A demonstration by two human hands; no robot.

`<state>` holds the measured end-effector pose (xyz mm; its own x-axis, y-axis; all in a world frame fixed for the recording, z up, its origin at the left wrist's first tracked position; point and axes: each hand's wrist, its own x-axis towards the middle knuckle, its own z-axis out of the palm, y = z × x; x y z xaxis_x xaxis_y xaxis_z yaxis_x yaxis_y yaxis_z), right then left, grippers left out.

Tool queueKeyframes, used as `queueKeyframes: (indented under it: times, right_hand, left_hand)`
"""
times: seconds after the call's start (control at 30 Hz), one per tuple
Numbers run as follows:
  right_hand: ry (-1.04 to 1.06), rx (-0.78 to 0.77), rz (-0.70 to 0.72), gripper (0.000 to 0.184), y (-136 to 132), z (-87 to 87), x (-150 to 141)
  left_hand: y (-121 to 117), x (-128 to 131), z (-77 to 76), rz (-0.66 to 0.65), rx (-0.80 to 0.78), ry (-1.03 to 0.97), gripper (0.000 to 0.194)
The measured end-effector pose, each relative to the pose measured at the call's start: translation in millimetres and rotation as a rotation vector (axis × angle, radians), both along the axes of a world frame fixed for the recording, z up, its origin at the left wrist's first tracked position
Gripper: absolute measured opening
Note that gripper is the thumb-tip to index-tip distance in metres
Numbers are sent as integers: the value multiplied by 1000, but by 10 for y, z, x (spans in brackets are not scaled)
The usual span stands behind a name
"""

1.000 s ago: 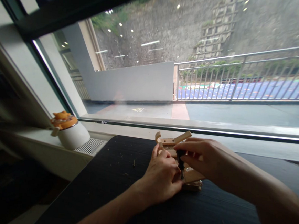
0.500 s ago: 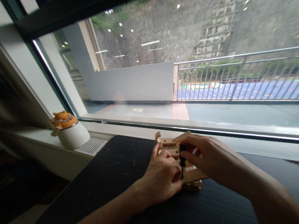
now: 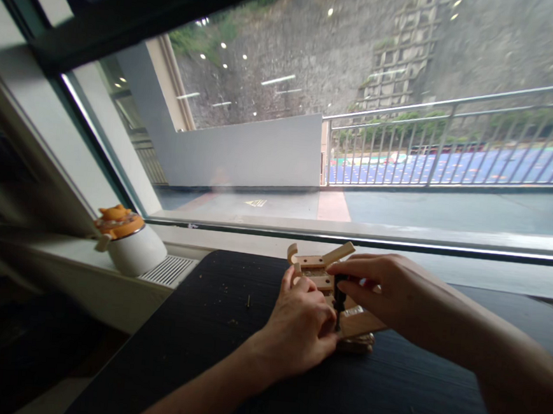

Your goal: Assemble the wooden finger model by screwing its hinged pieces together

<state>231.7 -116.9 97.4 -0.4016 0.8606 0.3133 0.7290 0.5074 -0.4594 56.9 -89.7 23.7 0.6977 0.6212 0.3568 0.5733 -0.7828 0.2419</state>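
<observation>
A small black screwdriver (image 3: pixel 340 295) stands nearly upright, its handle pinched by the fingers of my right hand (image 3: pixel 377 277). The tip points down at the near edge of a light wooden assembly (image 3: pixel 360 323) made of slats, with dark screw heads on the far pieces. My left hand (image 3: pixel 302 320) is wrapped over the near left side of this wooden piece, thumb and fingertips close to the screwdriver's tip. Under the wood lies a brownish layered block (image 3: pixel 356 343), partly covered. Whether a screw sits under the tip is hidden.
The black table (image 3: pixel 189 347) carries a small upright screw (image 3: pixel 248 301) and scattered crumbs left of my hands. A white pot with an orange animal-shaped lid (image 3: pixel 134 247) stands on the sill beside a vent grille (image 3: pixel 170 271). A large window rises behind the table.
My right hand has turned slightly about the screwdriver's handle, its fingers shifting a little and the wrist rolling. My left hand and the wooden assembly hold their place.
</observation>
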Motion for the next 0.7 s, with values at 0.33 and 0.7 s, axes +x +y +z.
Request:
queueKeyframes:
  times: [0.33,0.7]
  right_hand:
    - [5,21,-21,20,5,2,13]
    - [31,-28,-1,31,-7,17,-15]
  left_hand:
    - [0,3,19,0,-10,13,11]
    - [-6,0,5,5,-27,-15,12]
